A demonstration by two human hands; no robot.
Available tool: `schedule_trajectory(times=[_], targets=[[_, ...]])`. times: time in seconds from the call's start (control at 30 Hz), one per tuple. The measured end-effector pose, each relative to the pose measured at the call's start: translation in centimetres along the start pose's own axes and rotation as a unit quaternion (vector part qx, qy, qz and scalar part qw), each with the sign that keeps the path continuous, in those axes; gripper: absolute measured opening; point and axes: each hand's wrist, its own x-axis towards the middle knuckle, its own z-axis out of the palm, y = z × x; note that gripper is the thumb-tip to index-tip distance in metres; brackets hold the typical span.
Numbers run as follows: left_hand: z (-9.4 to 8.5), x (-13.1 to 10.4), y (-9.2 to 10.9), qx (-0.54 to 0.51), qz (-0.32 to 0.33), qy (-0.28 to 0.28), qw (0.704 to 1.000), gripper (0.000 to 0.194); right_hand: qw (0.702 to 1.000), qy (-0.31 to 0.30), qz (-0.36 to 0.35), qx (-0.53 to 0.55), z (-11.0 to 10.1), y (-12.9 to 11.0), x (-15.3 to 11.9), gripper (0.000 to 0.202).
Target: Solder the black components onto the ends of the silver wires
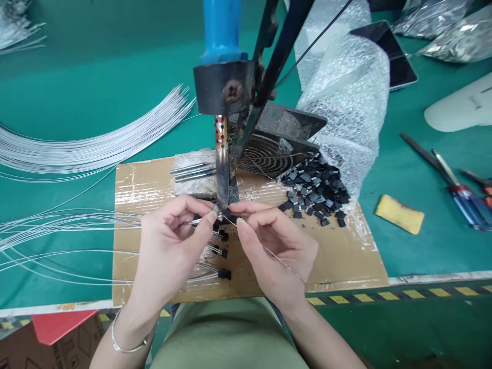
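Below the tip of a blue-handled soldering iron (222, 169) fixed in a clamp, my two hands meet. My left hand (180, 230) pinches thin wire ends close to the iron tip. Between thumb and fingers of my right hand (272, 241) is a thin strand of solder wire (283, 264), which trails back over the palm. A small dark part at the fingertips is mostly hidden. Several finished-looking wire ends with black connectors (224, 274) lie on the cardboard (342, 261) between and below the hands.
Black pieces (319, 187) are heaped at the right, beside a round-grilled fan (265, 154) and bubble wrap (346, 97). White wires (96, 148) lie left. A yellow sponge (400, 213), screwdriver (467, 200), white cup (459, 105) and dark tablet (392, 56) sit on the green table.
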Motion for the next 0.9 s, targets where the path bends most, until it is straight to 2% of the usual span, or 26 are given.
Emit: schedule_trajectory(times=[0.57, 0.73, 0.83, 0.9], targets=[[0.1, 0.2, 0.0, -0.001, -0.001, 0.006, 1.0, 0.013, 1.0, 0.0, 0.001, 0.017, 0.0, 0.0, -0.1, 0.022], [0.0, 0.1, -0.5, 0.016, -0.004, -0.009, 1.0, 0.011, 1.0, -0.007, 0.014, 0.014, 0.1, -0.3, 0.4, 0.021], [-0.3, -0.4, -1.4, 0.061, -0.003, -0.027, 0.998, 0.009, 1.0, 0.004, 0.01, -0.004, -2.4, -0.4, 1.7, 0.018], [-0.5, -1.0, -2.1, 0.108, 0.013, -0.044, 0.993, 0.008, 0.996, 0.054, -0.009, -0.064, -6.2, -0.2, 1.3, 0.012]])
